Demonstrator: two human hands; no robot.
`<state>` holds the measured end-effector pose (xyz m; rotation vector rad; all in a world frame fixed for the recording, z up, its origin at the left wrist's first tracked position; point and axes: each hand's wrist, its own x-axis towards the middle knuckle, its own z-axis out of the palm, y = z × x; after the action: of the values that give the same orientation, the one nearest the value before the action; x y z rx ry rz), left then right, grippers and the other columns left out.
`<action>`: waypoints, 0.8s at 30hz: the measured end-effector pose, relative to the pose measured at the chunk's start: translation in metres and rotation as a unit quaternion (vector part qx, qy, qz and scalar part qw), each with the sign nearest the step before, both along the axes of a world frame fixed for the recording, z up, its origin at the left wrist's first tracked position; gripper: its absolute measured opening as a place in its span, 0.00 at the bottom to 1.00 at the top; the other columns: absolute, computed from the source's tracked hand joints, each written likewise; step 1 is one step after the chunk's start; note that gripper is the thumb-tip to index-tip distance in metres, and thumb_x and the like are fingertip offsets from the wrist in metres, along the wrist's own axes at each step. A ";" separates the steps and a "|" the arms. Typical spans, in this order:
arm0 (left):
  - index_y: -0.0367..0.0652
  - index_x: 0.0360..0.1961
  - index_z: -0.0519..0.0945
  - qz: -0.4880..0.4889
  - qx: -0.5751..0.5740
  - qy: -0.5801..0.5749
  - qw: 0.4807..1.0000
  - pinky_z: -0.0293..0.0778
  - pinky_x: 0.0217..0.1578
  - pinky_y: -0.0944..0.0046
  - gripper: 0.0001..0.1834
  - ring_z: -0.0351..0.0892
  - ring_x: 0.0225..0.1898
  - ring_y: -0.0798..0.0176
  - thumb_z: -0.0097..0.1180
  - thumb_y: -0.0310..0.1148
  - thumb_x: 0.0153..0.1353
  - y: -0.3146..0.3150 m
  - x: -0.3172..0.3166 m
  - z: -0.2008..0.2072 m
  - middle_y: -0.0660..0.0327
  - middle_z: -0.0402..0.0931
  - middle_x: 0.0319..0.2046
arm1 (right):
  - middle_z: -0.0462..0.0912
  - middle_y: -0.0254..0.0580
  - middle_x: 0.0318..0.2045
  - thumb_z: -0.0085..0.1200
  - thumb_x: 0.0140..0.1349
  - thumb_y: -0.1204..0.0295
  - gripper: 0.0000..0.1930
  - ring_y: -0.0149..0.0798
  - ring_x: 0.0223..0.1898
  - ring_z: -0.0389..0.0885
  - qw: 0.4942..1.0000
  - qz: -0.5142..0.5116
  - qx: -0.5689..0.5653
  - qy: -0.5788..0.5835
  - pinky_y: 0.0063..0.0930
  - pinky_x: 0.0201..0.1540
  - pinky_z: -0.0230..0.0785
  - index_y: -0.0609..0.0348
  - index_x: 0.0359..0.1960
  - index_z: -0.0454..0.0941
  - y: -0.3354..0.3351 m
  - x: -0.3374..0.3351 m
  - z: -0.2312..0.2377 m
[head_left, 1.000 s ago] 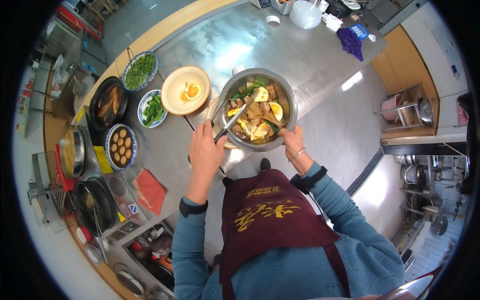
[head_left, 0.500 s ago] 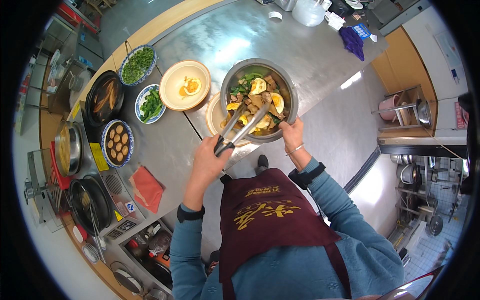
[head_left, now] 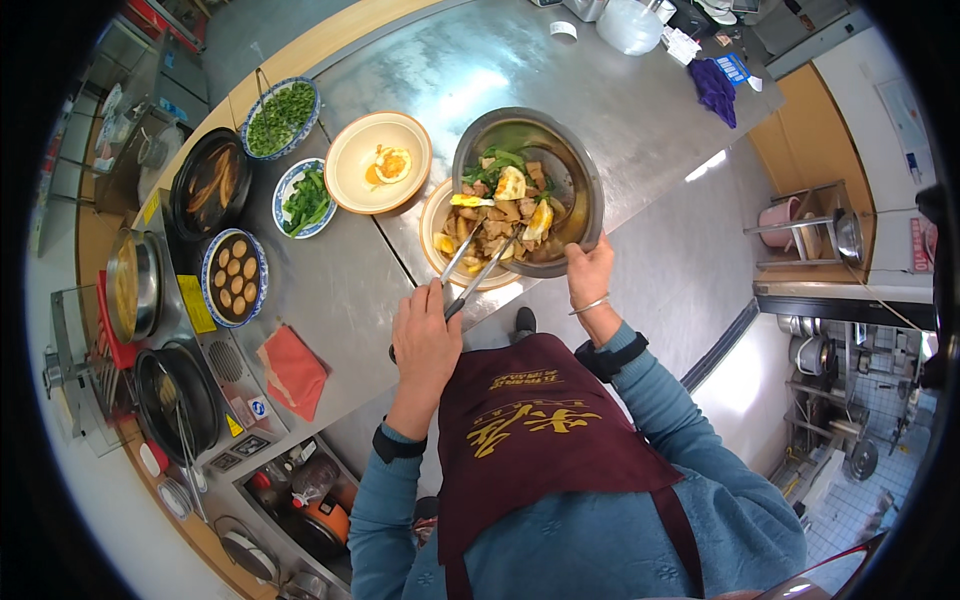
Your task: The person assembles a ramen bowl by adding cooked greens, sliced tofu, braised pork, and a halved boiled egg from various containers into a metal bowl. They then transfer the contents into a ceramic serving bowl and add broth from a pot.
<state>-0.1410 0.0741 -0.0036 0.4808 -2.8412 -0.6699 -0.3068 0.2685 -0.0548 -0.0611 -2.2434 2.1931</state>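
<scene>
My left hand (head_left: 425,335) is closed round the black-handled metal tongs (head_left: 487,271), whose tips reach into the food. The fingers of my right hand (head_left: 590,275) grip the near right rim of a steel mixing bowl (head_left: 574,165), which tilts to the left. Halved boiled eggs, brown meat chunks and green leaves (head_left: 512,160) lie at the bowl's left side and spill over its edge. Beneath sits a cream bowl (head_left: 431,218), partly hidden by the steel one, with some of the food in it. Another cream bowl (head_left: 349,160) behind it holds an egg half.
Left on the steel counter stand a bowl of chopped greens (head_left: 281,119), a dish of leafy greens (head_left: 305,200), a bowl of brown eggs (head_left: 235,278) and a black pot (head_left: 209,190). A red cloth (head_left: 293,372) lies nearby. A purple cloth (head_left: 712,92) is at the far right.
The steel bowl has tipped left, and its food has slid toward the cream bowl beneath. My left hand and the tongs have shifted slightly nearer and lower.
</scene>
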 end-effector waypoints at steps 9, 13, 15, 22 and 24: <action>0.34 0.59 0.76 0.029 0.006 -0.004 1.000 0.74 0.49 0.51 0.30 0.76 0.48 0.48 0.68 0.33 0.55 -0.012 0.022 0.006 0.53 0.76 0.47 | 0.85 0.41 0.40 0.43 0.54 0.88 0.36 0.29 0.37 0.80 0.994 0.007 0.083 0.064 0.25 0.42 0.75 0.64 0.70 0.68 -0.013 0.012 0.024; 0.34 0.59 0.76 0.039 0.038 -0.007 0.998 0.74 0.49 0.51 0.31 0.76 0.48 0.46 0.69 0.33 0.55 -0.017 0.021 0.019 0.52 0.76 0.48 | 0.83 0.39 0.34 0.42 0.53 0.88 0.40 0.26 0.27 0.73 0.992 0.007 0.120 0.036 0.23 0.34 0.72 0.56 0.74 0.66 -0.011 0.013 0.031; 0.34 0.59 0.76 0.038 0.048 0.019 0.998 0.74 0.48 0.52 0.31 0.76 0.48 0.46 0.69 0.33 0.55 -0.018 0.006 0.021 0.52 0.76 0.47 | 0.81 0.40 0.31 0.42 0.53 0.88 0.41 0.26 0.24 0.69 0.983 0.021 0.167 0.073 0.23 0.32 0.69 0.55 0.74 0.66 -0.011 0.016 0.034; 0.33 0.59 0.76 0.037 0.021 0.014 0.999 0.75 0.47 0.50 0.27 0.77 0.48 0.46 0.65 0.33 0.60 -0.021 -0.041 0.013 0.52 0.76 0.45 | 0.82 0.46 0.38 0.42 0.53 0.88 0.41 0.31 0.27 0.74 0.979 0.019 0.174 0.104 0.24 0.35 0.71 0.54 0.74 0.66 -0.013 0.025 0.036; 0.34 0.58 0.77 0.046 0.042 -0.028 0.998 0.75 0.47 0.49 0.26 0.78 0.48 0.46 0.64 0.33 0.60 -0.022 -0.031 0.013 0.53 0.76 0.45 | 0.85 0.53 0.46 0.42 0.53 0.89 0.40 0.36 0.34 0.81 0.976 0.028 0.182 0.115 0.26 0.41 0.74 0.55 0.73 0.66 -0.015 0.026 0.036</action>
<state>-0.1717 0.0523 0.0095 0.6505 -2.8299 -0.7724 -0.2809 0.2538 -0.0191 0.2470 -2.4869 1.6689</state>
